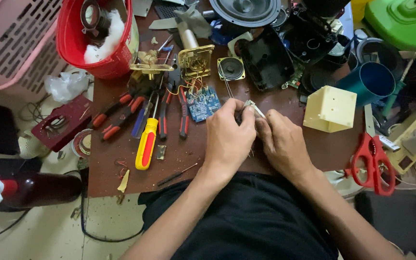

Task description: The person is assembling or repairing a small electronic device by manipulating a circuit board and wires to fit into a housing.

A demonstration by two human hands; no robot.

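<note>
My left hand [228,136] and my right hand [282,143] meet at the middle of a brown workbench [131,178]. Together they pinch a small pale part [250,107] between their fingertips; most of it is hidden by the fingers. A thin metal rod or tweezers [227,85] rises from my left fingers toward a small round speaker [231,68]. Just left of my left hand lies a blue circuit board [203,103] with coloured wires.
A yellow-handled screwdriver [146,144] and red-and-black pliers [119,113] lie at the left. A red bucket [97,43] stands at the back left, a cream plastic box [330,109] and red scissors [372,161] at the right, black speaker housings [265,58] behind.
</note>
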